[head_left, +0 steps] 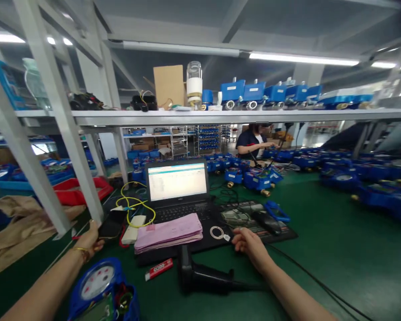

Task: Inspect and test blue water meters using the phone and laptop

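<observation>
My left hand (89, 240), a yellow bracelet at its wrist, is beside the foot of a metal post, close to a dark phone (112, 224). Its fingers are apart and I see nothing in them. Loosely bent, with nothing visible in its grasp, my right hand (250, 246) rests by the mouse pad (287, 235). Left of it lies a thin white ring (216, 232) with a small tag. A black handheld scanner (207, 277) lies between my forearms. Near my left forearm is an open blue meter housing (102, 285) with a round dial and exposed wiring.
A laptop (177, 183) stands open behind a folded pink cloth (169, 232). A red-and-white packet (158, 269), yellow cable (132, 199) and black mouse (266, 221) lie around. Several blue meters (256, 179) stand farther back, where a person (254, 142) works. Overhead runs a shelf (187, 117).
</observation>
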Motion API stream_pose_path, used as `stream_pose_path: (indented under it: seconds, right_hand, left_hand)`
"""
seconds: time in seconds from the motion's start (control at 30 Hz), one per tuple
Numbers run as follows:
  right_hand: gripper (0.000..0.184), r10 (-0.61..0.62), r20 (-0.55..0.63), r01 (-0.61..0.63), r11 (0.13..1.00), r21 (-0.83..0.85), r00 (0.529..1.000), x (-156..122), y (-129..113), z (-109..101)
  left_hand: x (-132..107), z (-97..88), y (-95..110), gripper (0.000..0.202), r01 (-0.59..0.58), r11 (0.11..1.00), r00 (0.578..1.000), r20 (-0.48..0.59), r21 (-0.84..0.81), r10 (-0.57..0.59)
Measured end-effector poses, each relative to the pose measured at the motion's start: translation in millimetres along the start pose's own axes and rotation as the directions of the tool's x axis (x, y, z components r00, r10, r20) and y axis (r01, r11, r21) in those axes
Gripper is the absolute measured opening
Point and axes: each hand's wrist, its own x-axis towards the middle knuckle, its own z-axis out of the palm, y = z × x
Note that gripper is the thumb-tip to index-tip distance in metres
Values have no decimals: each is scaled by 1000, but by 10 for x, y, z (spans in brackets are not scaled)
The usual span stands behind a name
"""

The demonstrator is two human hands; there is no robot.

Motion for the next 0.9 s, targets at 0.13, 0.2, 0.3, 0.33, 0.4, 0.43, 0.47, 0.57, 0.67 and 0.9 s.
stream_pose_path:
  seconds: [0.13,0.2,0.3,0.33,0.4,0.43,0.47,0.57,0.67,0.9]
  right_hand:
    - [56,67,-5,-67,997,-30,998,-40,10,-90]
    - [57,111,-26,-112,992,-59,993,-36,14,-138]
    - [55,163,-52,-167,980,-111,985,-15,25,-188]
    - [54,175,-58,-181,976,-124,983,-16,28,-200]
    - [49,192,-67,-199,970,-143,979,-28,27,-215]
    - [45,195,-72,-203,968,-149,978,-37,23,-216]
    - [40,196,-76,-206,966,-156,978,-46,16,-212]
    - [25,209,-80,-220,961,-170,975,-67,-15,-177]
    - [19,229,-86,-241,953,-185,970,-83,-32,-148]
    - [37,173,-6,-165,929,-331,985,-98,-11,-189]
  left_hand:
    - [72,15,-140,36,42,999,998,-46,10,-42]
    - [55,-66,-185,43,50,998,999,-22,22,-50]
    - [-83,-253,-223,49,19,997,1000,-20,78,-18]
    - [-178,-326,-238,50,-6,995,1000,-19,100,7]
    - [-449,-482,-287,51,-63,989,998,1,135,63]
    - [-618,-564,-323,51,-89,985,996,16,147,88]
    - [-802,-648,-366,52,-109,982,994,33,154,105]
    - [-1384,-867,-512,58,-158,977,983,120,144,141]
    - [-1867,-947,-634,78,-209,967,934,322,144,154]
    - [-2156,-710,-776,92,-225,973,879,441,45,183]
